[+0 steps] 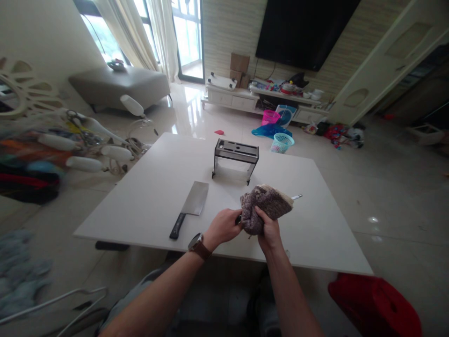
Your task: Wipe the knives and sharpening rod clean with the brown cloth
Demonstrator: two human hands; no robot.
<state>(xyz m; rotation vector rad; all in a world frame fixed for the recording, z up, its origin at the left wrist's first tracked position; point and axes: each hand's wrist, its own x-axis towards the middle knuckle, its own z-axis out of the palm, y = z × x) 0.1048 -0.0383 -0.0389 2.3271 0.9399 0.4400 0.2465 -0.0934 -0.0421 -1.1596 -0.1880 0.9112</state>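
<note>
1. While both hands meet right of the frame's centre, the left hand (222,228) has its fingers curled closed around a dark handle (238,219), mostly hidden
2. At the centre right, the right hand (271,232) grips a brown cloth (268,208), thumb pressed on its near face and the other fingers hidden behind it
3. The cloth is bunched above the white table (147,201), and a slim pale tip (297,197) pokes out of its right end
4. Left of the hands, a cleaver (196,198) lies flat, its black handle towards the lower left
5. Just above the frame's centre stands a dark-topped rack (236,149) with slots and clear sides
6. A watch (199,247) circles the left wrist, at the lower centre
</note>
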